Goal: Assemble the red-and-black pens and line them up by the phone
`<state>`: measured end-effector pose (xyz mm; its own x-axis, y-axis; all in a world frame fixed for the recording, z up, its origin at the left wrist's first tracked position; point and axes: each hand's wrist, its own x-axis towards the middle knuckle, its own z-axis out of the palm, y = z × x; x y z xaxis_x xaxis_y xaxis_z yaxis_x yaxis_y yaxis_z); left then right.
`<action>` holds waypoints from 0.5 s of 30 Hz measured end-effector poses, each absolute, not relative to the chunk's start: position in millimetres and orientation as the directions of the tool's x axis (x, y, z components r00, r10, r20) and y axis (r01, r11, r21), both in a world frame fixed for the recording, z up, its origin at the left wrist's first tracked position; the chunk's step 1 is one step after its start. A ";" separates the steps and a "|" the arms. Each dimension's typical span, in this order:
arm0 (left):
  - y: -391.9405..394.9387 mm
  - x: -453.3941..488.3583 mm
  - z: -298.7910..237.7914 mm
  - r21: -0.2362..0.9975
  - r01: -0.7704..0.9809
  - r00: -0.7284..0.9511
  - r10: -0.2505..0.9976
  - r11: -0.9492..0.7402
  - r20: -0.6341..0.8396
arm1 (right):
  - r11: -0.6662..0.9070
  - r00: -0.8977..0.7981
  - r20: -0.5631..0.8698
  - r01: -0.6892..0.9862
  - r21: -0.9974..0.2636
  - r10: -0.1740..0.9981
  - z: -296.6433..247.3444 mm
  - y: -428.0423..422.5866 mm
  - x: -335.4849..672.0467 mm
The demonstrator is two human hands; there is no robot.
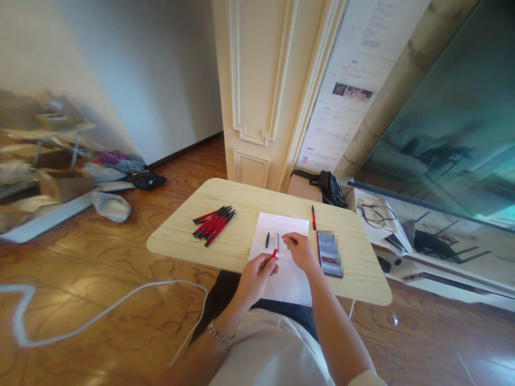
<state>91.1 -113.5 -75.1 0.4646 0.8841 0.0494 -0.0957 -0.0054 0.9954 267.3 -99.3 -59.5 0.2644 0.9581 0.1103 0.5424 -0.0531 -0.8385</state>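
Note:
My left hand (257,273) is closed around a red pen barrel (274,253), whose end sticks out past the fingertips over the white paper (287,287). Just right of it, my right hand (300,249) has its thumb and fingertips pinched together; whatever may be between them is too small to make out. On the paper between and beyond the hands lie a black pen part (267,239) and a thin dark pen refill (278,241). A pile of several red and black pens (213,224) rests on the left of the table.
One red and black pen (314,218) lies beyond the paper's right edge, near a phone (330,254). The pale wooden table (362,279) has rounded corners. A black bag (332,188) sits behind it. A white cable (120,313) runs across the floor on the left.

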 end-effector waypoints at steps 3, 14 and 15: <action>-113.8 90.8 -73.7 0.995 -0.101 0.458 0.888 0.004 0.043 | -0.179 0.302 0.066 0.712 -0.678 0.951 -63.8 -84.7 269.0; -110.3 90.0 -76.1 0.993 -0.108 0.432 0.902 0.045 0.006 | -0.404 0.373 -0.157 0.863 -0.305 0.915 -60.5 -56.9 252.3; -110.1 90.2 -76.5 0.993 -0.108 0.432 0.902 0.047 0.005 | -0.407 0.374 -0.164 0.867 -0.289 0.913 -59.8 -55.7 252.1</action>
